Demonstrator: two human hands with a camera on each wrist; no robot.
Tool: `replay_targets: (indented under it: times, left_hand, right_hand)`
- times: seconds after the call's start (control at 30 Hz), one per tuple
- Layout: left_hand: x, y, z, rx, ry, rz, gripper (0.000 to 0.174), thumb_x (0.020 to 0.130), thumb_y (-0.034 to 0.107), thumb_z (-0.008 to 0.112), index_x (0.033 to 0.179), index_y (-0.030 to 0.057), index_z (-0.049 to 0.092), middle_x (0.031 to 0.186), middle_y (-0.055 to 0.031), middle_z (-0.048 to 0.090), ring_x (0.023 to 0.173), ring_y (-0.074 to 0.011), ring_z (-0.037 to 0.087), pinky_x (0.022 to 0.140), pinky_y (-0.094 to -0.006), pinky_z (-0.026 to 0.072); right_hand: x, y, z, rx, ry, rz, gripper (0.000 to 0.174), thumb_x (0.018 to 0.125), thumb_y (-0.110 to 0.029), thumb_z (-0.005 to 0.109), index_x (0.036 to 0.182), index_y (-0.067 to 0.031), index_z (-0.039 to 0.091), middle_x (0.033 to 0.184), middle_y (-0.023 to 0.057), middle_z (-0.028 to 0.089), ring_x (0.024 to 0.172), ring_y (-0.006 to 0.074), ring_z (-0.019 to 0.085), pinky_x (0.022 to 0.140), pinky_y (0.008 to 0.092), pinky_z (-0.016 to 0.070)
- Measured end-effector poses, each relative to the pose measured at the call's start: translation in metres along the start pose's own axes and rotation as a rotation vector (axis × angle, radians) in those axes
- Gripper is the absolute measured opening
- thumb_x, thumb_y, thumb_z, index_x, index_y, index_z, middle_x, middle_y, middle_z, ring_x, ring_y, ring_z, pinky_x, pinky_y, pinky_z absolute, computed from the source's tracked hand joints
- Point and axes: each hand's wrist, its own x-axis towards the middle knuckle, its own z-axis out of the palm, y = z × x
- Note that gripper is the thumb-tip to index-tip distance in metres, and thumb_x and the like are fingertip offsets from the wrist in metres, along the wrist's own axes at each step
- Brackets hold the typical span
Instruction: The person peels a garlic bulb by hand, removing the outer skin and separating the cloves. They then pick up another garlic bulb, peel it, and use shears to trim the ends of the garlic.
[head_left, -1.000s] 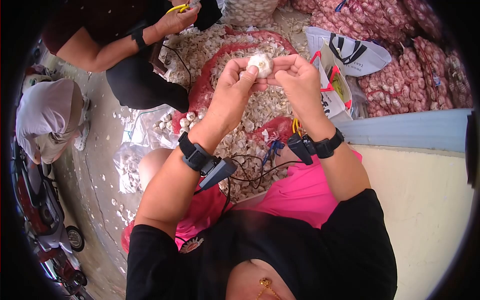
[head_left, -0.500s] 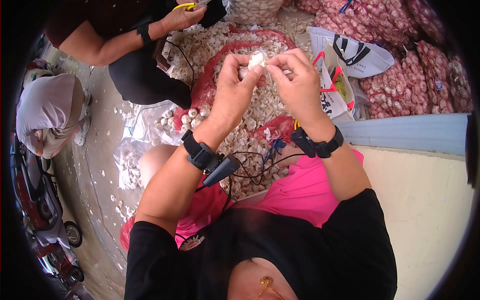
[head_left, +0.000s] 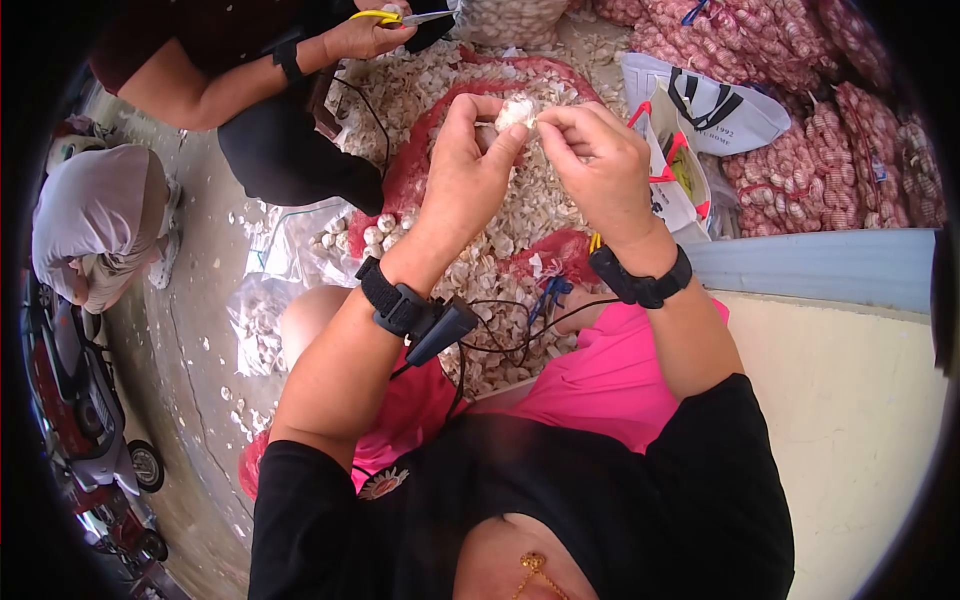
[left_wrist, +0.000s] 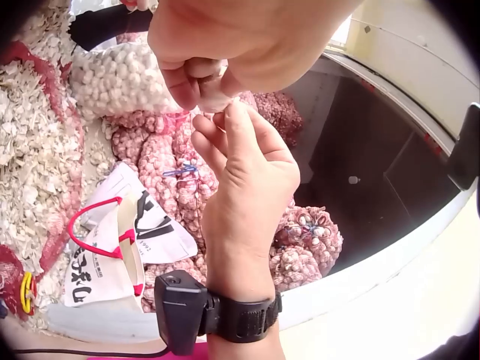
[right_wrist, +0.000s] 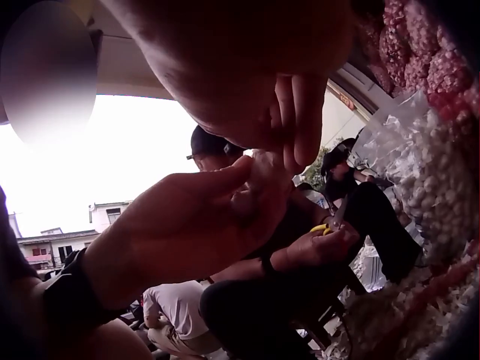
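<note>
A whitish garlic bulb (head_left: 517, 114) is held up in the left hand (head_left: 468, 180), between the thumb and curled fingers. The right hand (head_left: 598, 168) pinches at the bulb's right side with thumb and forefinger. In the left wrist view the right hand (left_wrist: 251, 172) reaches up to the bulb (left_wrist: 214, 94), which the left hand (left_wrist: 247, 37) partly covers. The right wrist view is dark; there the left hand (right_wrist: 180, 217) grips the bulb (right_wrist: 262, 174) under the right hand (right_wrist: 255, 75).
Garlic skins (head_left: 510, 230) cover the ground beneath the hands, with loose bulbs (head_left: 380, 232) at their left. A white bag (head_left: 725, 110) and net sacks of garlic (head_left: 800, 160) stand at the right. Another person's hand (head_left: 365, 38) holds yellow-handled scissors (head_left: 380, 16). Wrist-camera cables hang below.
The right hand's fingers have moved from flat against the bulb to a pinch at its side. The bulb has turned and risen slightly. The other person's scissors have come further into view.
</note>
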Motion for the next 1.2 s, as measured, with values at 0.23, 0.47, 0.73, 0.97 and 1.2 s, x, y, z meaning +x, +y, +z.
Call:
replay_targets:
  times: [0.23,0.47,0.73,0.97,1.2]
  left_hand:
    - [-0.003,0.007,-0.006,0.13,-0.081,-0.028,0.025,0.095,0.012,0.06,0.114,0.0002,0.05,0.091,-0.0046,0.063,0.079,-0.009,0.061,0.069,-0.022,0.0489]
    - [0.001,0.008,-0.009,-0.233,-0.177,-0.223,0.024,0.098,0.014,0.054,0.117,-0.0006,0.051,0.098,-0.0062,0.063,0.085,-0.0108,0.06,0.079,-0.0258,0.05]
    - [0.003,0.012,-0.01,-0.521,-0.166,-0.31,0.023,0.1,0.015,0.05,0.117,0.0001,0.052,0.105,-0.0073,0.061,0.093,-0.0135,0.059,0.086,-0.0284,0.0483]
    - [0.005,0.019,-0.018,-0.665,-0.209,-0.405,0.023,0.1,0.018,0.05,0.115,0.0015,0.052,0.107,-0.0104,0.062,0.094,-0.019,0.063,0.081,-0.0292,0.0539]
    - [0.005,0.015,-0.016,-0.545,-0.219,-0.421,0.022,0.1,0.021,0.051,0.11,0.0018,0.056,0.101,-0.0086,0.064,0.092,-0.0183,0.066,0.076,-0.0261,0.0572]
  right_hand:
    - [0.0,-0.002,-0.001,-0.099,-0.053,0.037,0.004,0.084,0.003,0.063,0.087,0.0011,0.062,0.083,0.0045,0.065,0.069,0.0101,0.067,0.058,0.0224,0.0535]
    - [-0.002,0.002,0.0,0.449,-0.071,0.45,0.006,0.089,-0.006,0.059,0.091,0.0004,0.06,0.076,0.004,0.065,0.067,0.01,0.066,0.056,0.0255,0.0513]
    - [0.003,0.015,-0.014,0.621,-0.047,0.588,0.019,0.097,-0.014,0.052,0.099,0.0036,0.057,0.084,0.0078,0.061,0.072,0.0165,0.068,0.064,0.0252,0.0555]
    - [0.008,0.03,-0.019,0.535,0.081,0.576,0.017,0.092,-0.008,0.056,0.104,0.0038,0.059,0.089,0.008,0.065,0.075,0.0163,0.069,0.064,0.0246,0.0555]
    - [0.005,0.003,-0.013,0.29,-0.172,0.239,0.024,0.086,-0.006,0.067,0.111,-0.0049,0.067,0.109,0.0048,0.064,0.086,0.0139,0.067,0.069,0.0231,0.0552]
